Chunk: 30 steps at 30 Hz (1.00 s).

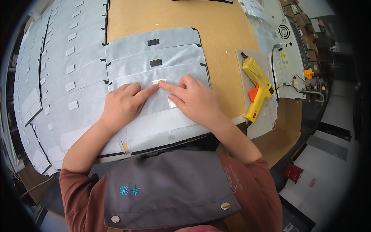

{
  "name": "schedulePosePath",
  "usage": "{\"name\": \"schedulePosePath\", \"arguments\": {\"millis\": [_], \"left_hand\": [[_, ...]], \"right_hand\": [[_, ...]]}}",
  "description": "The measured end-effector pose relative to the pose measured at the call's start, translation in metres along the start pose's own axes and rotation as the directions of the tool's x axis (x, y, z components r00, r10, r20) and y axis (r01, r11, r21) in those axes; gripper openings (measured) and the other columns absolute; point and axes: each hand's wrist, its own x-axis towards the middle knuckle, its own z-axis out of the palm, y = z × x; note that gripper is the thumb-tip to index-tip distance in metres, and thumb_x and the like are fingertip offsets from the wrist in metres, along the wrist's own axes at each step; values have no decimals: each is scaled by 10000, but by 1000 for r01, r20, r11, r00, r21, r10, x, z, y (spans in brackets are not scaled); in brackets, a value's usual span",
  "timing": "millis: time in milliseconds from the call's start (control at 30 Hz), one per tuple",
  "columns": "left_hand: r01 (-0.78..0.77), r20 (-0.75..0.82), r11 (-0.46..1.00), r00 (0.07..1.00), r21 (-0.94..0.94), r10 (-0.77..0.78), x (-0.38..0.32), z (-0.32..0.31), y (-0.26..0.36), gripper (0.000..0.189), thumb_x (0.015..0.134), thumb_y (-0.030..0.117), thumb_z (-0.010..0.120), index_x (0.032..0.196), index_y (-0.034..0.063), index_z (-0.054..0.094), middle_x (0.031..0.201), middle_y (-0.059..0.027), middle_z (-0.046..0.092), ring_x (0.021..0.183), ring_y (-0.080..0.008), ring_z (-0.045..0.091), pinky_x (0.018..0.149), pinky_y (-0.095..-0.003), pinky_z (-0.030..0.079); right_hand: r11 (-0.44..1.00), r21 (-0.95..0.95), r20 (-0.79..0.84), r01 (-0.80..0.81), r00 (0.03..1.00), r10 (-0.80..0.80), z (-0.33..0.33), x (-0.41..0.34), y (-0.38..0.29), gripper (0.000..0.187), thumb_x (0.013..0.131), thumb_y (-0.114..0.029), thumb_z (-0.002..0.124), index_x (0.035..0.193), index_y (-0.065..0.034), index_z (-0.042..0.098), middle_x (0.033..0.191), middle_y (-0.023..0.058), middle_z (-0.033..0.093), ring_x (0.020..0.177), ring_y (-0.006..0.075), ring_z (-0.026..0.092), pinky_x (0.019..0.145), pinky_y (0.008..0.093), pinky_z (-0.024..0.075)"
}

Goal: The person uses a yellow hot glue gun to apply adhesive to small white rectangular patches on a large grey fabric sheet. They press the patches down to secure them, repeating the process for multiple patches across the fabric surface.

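Overlapping pale grey fabric panels (132, 76) with black-edged corners lie before me. Index fingertips of both my left hand (126, 103) and my right hand (192, 97) touch a small white rectangular patch (159, 81) on the nearest panel of the middle stack. Part of another white piece (172, 103) shows beneath my right hand's fingers; whether they grip it is unclear. Two black patches (156, 62) (153, 42) sit on the panels farther up. To the left, a row of white patches (70, 68) runs along more overlapping panels.
A yellow hot glue gun (258, 84) with an orange trigger rests on a pale sheet (245, 69) at the right. Beyond it stand clear plastic bags (262, 33) and a metal machine housing (289, 58) with cables. Cardboard boxes (311, 43) are stacked farther off.
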Motion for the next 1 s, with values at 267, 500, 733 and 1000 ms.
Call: {"name": "schedulePosePath", "arguments": {"millis": [267,500,733,1000], "left_hand": [[21,19,1000,1000,17,-22,2,-3,4,456,807,57,674,1238,202,642,684,1,510,577,-188,548,485,-334,430],[48,28,998,999,-46,-47,9,-4,6,404,854,78,667,1242,184,632,731,-26,583,600,-209,594,519,-336,467],[-129,166,992,978,-5,128,7,-7,31,362,896,206,647,1257,230,629,846,10,620,733,-167,644,561,-304,535],[-179,324,958,914,-222,246,29,-7,33,139,943,198,527,1041,101,538,1087,-106,518,799,-301,648,644,-431,545]], "right_hand": [[998,55,5,-36,999,36,7,2,7,392,919,-148,593,1284,-283,640,866,41,498,769,218,597,661,370,518],[958,284,-299,50,953,39,2,-6,22,331,963,-147,545,1272,-212,644,1009,42,635,787,185,620,672,326,507],[946,99,-581,-309,753,307,-61,-71,72,223,878,-155,685,1039,-15,618,933,170,638,886,343,632,759,401,506],[692,157,-497,-705,549,672,-51,-143,133,472,824,-362,776,940,48,572,933,186,635,844,315,618,777,412,486]]}}
